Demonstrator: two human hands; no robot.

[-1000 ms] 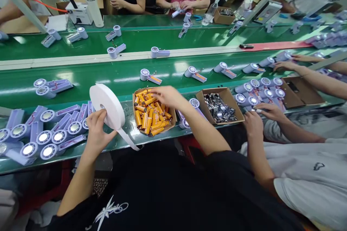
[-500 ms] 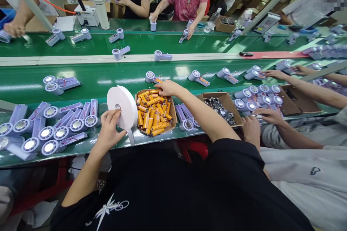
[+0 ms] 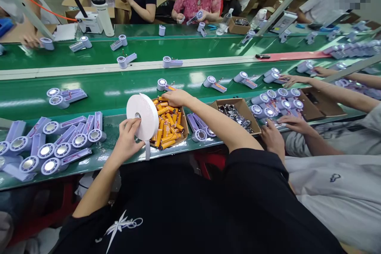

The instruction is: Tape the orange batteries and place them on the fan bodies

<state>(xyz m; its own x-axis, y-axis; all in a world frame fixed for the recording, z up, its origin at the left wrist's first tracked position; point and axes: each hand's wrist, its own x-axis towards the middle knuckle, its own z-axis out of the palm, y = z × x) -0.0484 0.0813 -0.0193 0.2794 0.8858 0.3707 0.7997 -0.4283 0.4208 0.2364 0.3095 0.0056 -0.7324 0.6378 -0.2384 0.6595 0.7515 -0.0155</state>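
My left hand [image 3: 128, 137] grips a large white tape roll [image 3: 144, 117] by its core, with a loose strip hanging down at the table edge. Behind and right of the roll is a cardboard box [image 3: 184, 134] of orange batteries [image 3: 168, 125], partly hidden by the roll. My right hand [image 3: 177, 97] reaches over the box's far edge, fingers bent toward a purple fan unit [image 3: 162, 84] with an orange battery in its handle. Those fingertips are too small and partly hidden to show whether they hold anything.
Several purple fan units [image 3: 62, 150] lie at the left. Right of the battery box are more units [image 3: 199, 135] and a box of metal parts [image 3: 235, 117]. A green conveyor [image 3: 119, 87] runs across. A neighbour's hands [image 3: 272, 139] work at the right; people sit opposite.
The tape roll in my left hand has shifted right, covering more of the battery box. My right hand stays by the fan unit. Across the belt, a person has lifted a fan unit.
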